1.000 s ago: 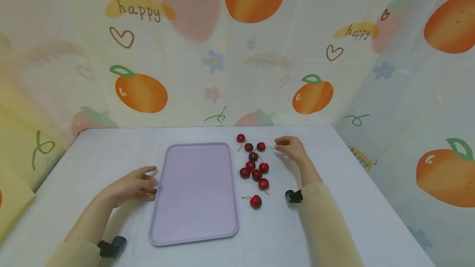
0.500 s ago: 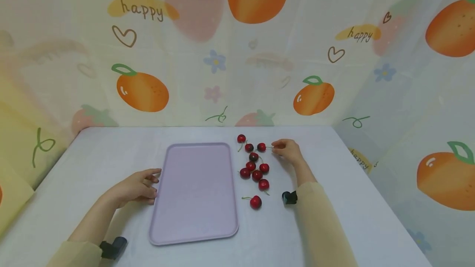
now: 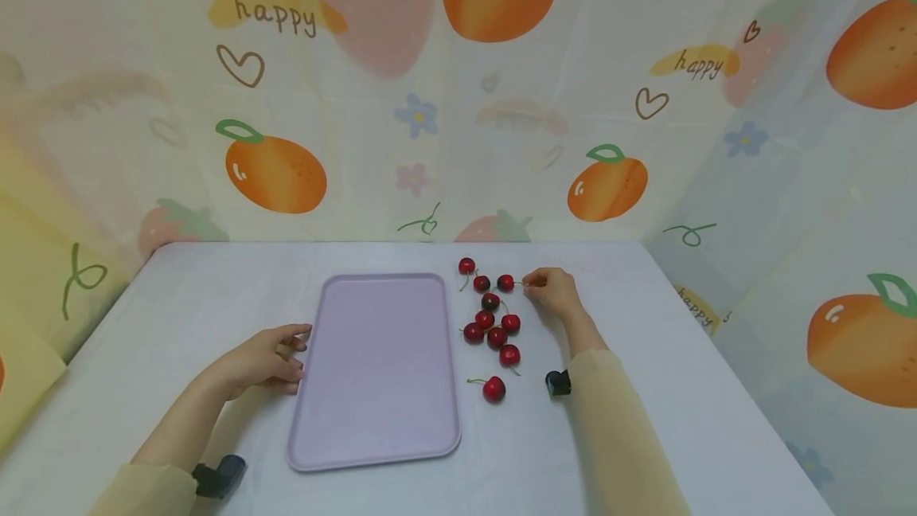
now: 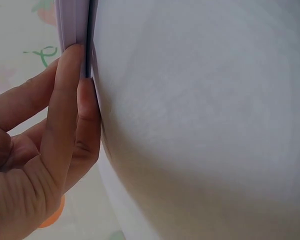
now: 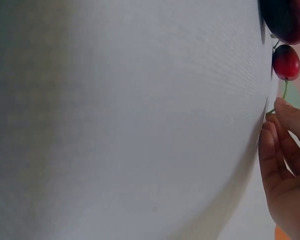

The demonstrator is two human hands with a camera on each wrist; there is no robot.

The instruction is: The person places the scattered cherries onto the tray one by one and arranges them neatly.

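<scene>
A pale purple rectangular tray (image 3: 376,373) lies flat on the table. At its left edge my left hand (image 3: 261,361) holds the rim; in the left wrist view the thumb (image 4: 67,75) lies against the side and another finger (image 4: 87,107) sits by the underside. To the right of the tray, several dark red cherries (image 3: 490,302) with green stems are scattered. My right hand (image 3: 555,291) pinches the stem of the far right cherry (image 3: 505,283) between thumb and fingertips. That cherry (image 5: 286,62) still rests on the table in the right wrist view.
One cherry (image 3: 493,389) lies apart, nearer the front. The white-covered table (image 3: 680,420) ends at a fruit-printed curtain (image 3: 358,142) behind and at the sides. A dark wrist camera (image 3: 559,382) is strapped at the right sleeve, another (image 3: 220,476) at the left.
My right hand has moved slightly left and closed its fingertips on the cherry's stem. The left hand has shifted right onto the tray's edge. The cherries and tray have stayed put.
</scene>
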